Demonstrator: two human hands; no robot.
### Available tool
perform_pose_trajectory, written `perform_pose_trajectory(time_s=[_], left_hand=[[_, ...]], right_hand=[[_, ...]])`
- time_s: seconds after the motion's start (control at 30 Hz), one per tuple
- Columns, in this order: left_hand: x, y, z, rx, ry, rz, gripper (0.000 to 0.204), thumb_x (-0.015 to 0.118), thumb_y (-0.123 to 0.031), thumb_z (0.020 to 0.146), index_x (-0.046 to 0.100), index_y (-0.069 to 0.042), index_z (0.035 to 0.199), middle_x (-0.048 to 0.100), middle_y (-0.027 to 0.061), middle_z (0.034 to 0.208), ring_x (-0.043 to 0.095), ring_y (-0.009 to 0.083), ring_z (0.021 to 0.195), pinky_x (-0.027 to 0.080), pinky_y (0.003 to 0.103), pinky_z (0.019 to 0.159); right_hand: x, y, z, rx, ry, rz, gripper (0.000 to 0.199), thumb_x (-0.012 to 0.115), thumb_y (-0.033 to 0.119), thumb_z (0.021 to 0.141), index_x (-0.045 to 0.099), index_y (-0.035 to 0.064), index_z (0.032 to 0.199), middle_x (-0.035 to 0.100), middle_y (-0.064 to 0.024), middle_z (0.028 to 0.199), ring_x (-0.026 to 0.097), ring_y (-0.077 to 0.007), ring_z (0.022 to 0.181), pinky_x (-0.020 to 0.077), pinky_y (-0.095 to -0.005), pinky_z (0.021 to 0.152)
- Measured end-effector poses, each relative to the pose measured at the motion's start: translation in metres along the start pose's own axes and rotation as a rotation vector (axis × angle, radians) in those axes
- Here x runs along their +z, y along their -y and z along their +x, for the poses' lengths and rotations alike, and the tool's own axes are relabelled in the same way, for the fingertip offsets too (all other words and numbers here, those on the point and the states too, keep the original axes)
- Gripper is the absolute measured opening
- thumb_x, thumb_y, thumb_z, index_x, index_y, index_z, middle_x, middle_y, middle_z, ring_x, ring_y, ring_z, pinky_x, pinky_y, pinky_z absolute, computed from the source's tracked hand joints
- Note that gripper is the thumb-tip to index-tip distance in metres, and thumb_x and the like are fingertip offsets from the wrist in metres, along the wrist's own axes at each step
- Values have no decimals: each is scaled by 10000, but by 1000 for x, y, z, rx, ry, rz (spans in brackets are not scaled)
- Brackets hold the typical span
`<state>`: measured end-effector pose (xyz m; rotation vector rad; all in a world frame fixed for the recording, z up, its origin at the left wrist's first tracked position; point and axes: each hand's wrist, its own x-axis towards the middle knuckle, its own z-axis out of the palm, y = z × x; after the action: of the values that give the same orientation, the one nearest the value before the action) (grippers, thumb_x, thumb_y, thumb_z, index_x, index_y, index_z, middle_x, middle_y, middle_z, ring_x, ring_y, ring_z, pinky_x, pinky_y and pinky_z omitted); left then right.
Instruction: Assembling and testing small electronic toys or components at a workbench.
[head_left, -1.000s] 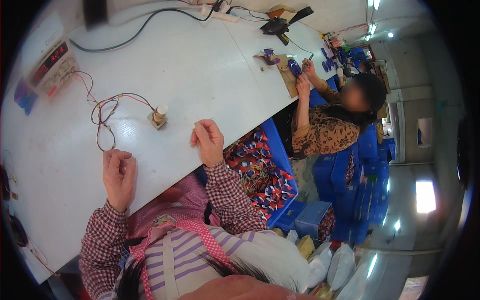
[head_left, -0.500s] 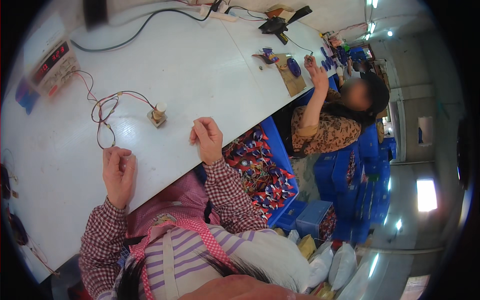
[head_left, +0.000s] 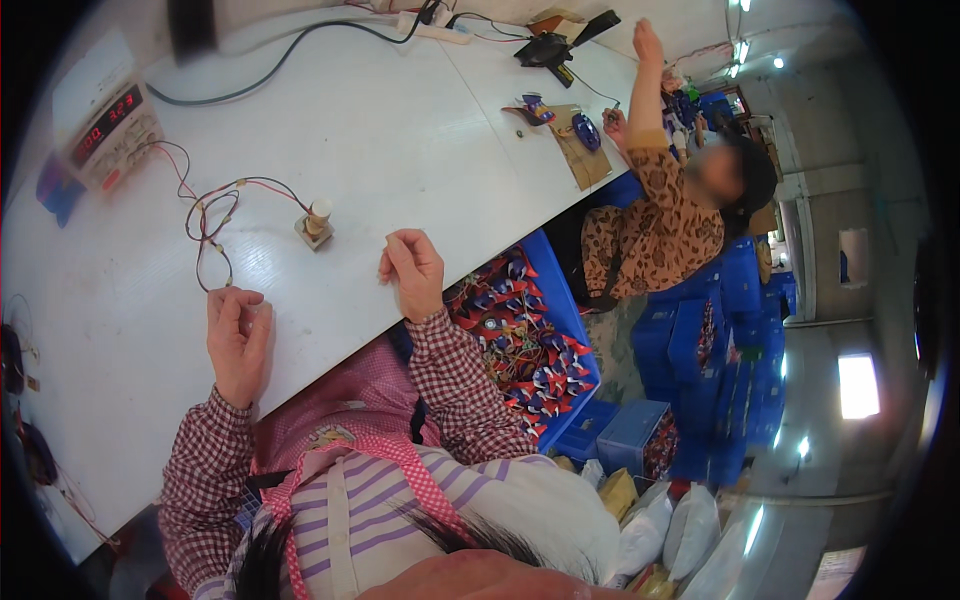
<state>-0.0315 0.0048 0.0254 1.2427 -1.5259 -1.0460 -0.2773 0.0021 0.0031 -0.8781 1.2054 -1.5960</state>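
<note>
My left hand (head_left: 238,345) rests on the white table near its front edge. Its fingers are half curled, the thumb stands apart, and I see nothing held. A loop of thin red and black wire (head_left: 213,243) reaches close to its fingertips. To the right, my right hand (head_left: 413,275) rests on its side with the fingers folded in and nothing visible in it. Between and beyond the hands stands a small square metal block with a pale round cap (head_left: 316,226). The wires run from this block to a power supply with a red lit display (head_left: 110,140) at the left.
Below the table on the right, a blue crate (head_left: 570,300) holds many red, white and blue parts. A co-worker in a patterned top (head_left: 660,220) sits further right, near a dark tool (head_left: 548,52) and a cardboard piece (head_left: 578,150). A thick black cable (head_left: 290,50) crosses the back.
The co-worker has raised one arm toward the back of the table. The figures on the power supply's display differ. My hands have hardly moved.
</note>
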Motion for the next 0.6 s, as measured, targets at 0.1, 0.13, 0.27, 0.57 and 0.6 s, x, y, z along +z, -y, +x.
perform_pose_trajectory(time_s=[0.1, 0.13, 0.27, 0.57, 0.6], left_hand=[[-2, -1, 2, 28, -9, 7, 117, 573, -46, 824, 550, -18, 935, 442, 37, 957, 407, 103, 706, 368, 194, 608], [-2, -2, 2, 30, -8, 11, 116, 573, -47, 824, 551, -17, 935, 441, 37, 955, 407, 103, 706, 368, 194, 609], [-3, -4, 5, 37, -5, 23, 115, 572, -50, 826, 551, -17, 934, 440, 35, 951, 406, 103, 709, 367, 193, 612], [-2, 0, 7, 42, 1, 36, 121, 577, -60, 824, 555, -17, 935, 443, 35, 947, 410, 105, 708, 371, 199, 618], [-2, 0, 7, 44, 3, 37, 121, 577, -60, 824, 555, -17, 935, 443, 35, 947, 410, 105, 708, 371, 199, 618]], right_hand=[[2, 3, 0, 4, -4, 0, 120, 529, 100, 913, 526, -2, 976, 534, -59, 693, 490, -124, 581, 419, -217, 534], [3, 4, 1, 3, -5, 0, 119, 528, 100, 914, 526, -2, 975, 535, -60, 691, 490, -123, 580, 418, -216, 534], [4, 5, 2, 2, -10, 1, 118, 524, 101, 915, 525, -2, 972, 537, -62, 686, 488, -123, 579, 418, -216, 534], [4, 6, 5, 13, -9, -7, 118, 521, 104, 913, 526, -3, 963, 542, -67, 672, 482, -121, 574, 417, -215, 541], [3, 6, 5, 11, -12, -5, 118, 521, 104, 913, 526, -3, 963, 542, -67, 672, 482, -121, 574, 417, -215, 541]])
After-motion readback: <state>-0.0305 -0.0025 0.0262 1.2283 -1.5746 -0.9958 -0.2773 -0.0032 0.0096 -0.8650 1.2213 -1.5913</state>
